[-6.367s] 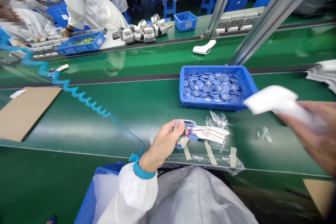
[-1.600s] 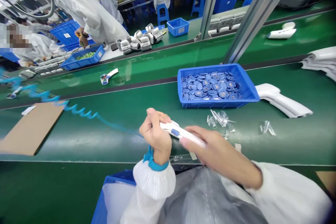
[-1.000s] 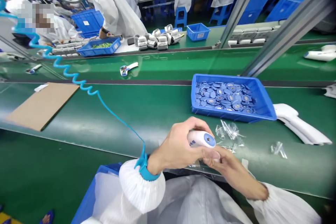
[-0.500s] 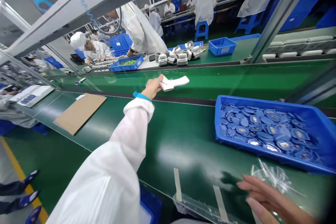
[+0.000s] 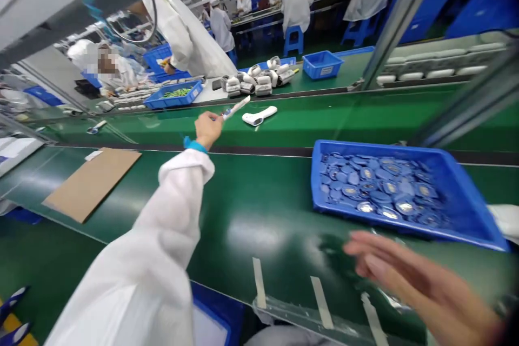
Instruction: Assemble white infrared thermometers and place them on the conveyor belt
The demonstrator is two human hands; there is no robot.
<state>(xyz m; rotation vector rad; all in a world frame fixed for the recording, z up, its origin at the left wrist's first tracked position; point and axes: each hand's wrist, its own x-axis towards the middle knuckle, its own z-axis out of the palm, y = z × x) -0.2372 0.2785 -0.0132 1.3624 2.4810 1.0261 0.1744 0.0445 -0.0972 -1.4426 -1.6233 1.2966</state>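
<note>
Moved since the last frame: white infrared forehead thermometer (image 5: pixel 259 115) out of the left hand (image 5: pixel 208 130), now lying on the far green counter (image 5: pixel 308 125), beyond and to the left of the blue tray (image 5: pixel 314 184). Left hand raised just beside it, fingers loosely curled, no longer around the thermometer. Slim white strip (image 5: pixel 235 108) at those fingertips, angled up and away; grip or mere contact not resolvable at this size. Right hand (image 5: pixel 405 275) blurred, fingers spread and released, nothing visible in them, held just in front of the blue tray above the near green counter (image 5: pixel 259 227).

Inside the blue tray: heap of round blue discs (image 5: pixel 377 189) with silver centres. In front of it: clear plastic film (image 5: pixel 304 319) fixed with beige tape strips (image 5: pixel 320 303). Well left of it: cardboard sheet (image 5: pixel 91 184). Blue wrist strap (image 5: pixel 194 146) on the left wrist, above the white gown sleeve (image 5: pixel 154 238).

Further left and beyond the blue tray: row of white-and-silver cylindrical units (image 5: pixel 251 84), blue bin of green parts (image 5: pixel 172 95), co-worker in white gown (image 5: pixel 186 32).

Labels: white label on small blue bin (image 5: pixel 323 71), too small to read. No brand or writing legible.
</note>
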